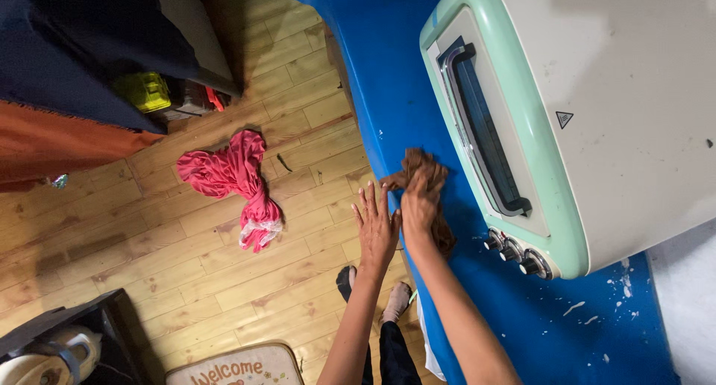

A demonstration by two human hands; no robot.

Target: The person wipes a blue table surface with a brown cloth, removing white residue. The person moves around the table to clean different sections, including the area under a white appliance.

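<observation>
Right hand (420,206) clamps the brown rag (418,169) just beside the mint oven (522,131); left hand (375,228) hovers open-fingered. Careless swipe could easily bump the oven's knobs (511,251).

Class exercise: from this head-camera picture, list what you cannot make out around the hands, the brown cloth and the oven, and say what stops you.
- Brown cloth: its middle, under the right hand.
- Mint toaster oven: inside, behind dark glass; rear cut off by the frame.
- Oven knobs: markings too small.
- Blue table: far ends cut off.
- Left hand: whether it touches the table.
</observation>
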